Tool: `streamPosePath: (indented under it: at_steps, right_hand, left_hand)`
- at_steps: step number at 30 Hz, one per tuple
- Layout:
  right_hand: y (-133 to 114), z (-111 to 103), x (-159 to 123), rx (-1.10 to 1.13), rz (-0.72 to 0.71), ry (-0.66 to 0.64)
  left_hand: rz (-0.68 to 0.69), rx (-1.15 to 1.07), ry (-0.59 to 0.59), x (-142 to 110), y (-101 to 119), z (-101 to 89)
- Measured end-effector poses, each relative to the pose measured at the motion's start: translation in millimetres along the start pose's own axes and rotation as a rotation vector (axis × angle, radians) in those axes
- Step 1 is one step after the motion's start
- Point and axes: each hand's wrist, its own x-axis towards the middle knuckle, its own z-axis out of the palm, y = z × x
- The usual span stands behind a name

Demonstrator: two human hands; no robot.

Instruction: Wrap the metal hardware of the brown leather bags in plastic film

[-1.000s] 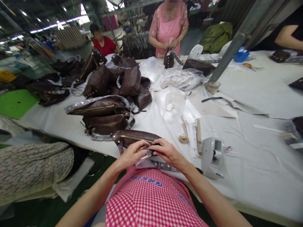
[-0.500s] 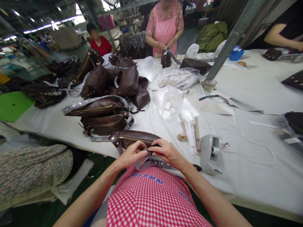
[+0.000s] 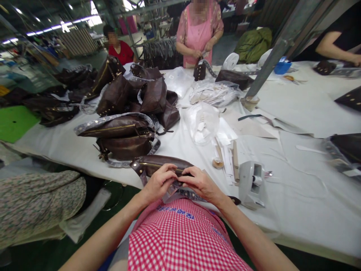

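Observation:
A dark brown leather handbag [image 3: 166, 160] with a gold zipper lies at the table's front edge, right before me. My left hand [image 3: 161, 182] is closed in a pinch over its near side, and a piece of clear plastic wrap [image 3: 170, 192] hangs from the fingers. Close beside it, my right hand [image 3: 202, 183] bends over the bag with thumb and fingertips drawn together. What those fingertips hold is hidden. The bag's plastic-wrapped strap [image 3: 189, 194] runs below both hands, against my checked apron.
More brown bags [image 3: 117, 140] are piled to the left. A grey tape dispenser [image 3: 251, 185] stands to the right, near paper strips [image 3: 226, 165] and a plastic bag [image 3: 202, 122]. A metal post [image 3: 270, 56] rises from the table. A co-worker in a pink apron [image 3: 197, 37] handles a bag opposite.
My left fingers have shifted slightly up and over the bag's zipper side, and the clear plastic shows less. My right hand stays almost in place.

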Motion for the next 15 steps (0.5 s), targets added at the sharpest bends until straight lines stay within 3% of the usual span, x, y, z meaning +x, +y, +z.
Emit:
streamPosePath:
  at_steps: [8,15]
  right_hand:
    - [1,2,-2,0.004,0.003,-0.008]
    - [-2,-2,-2,-0.001,0.0,0.003]
  left_hand:
    - [0.17,0.183,-0.083,5,-7,1.7]
    - [0.132,0.117,-0.085,8,-11,2.2]
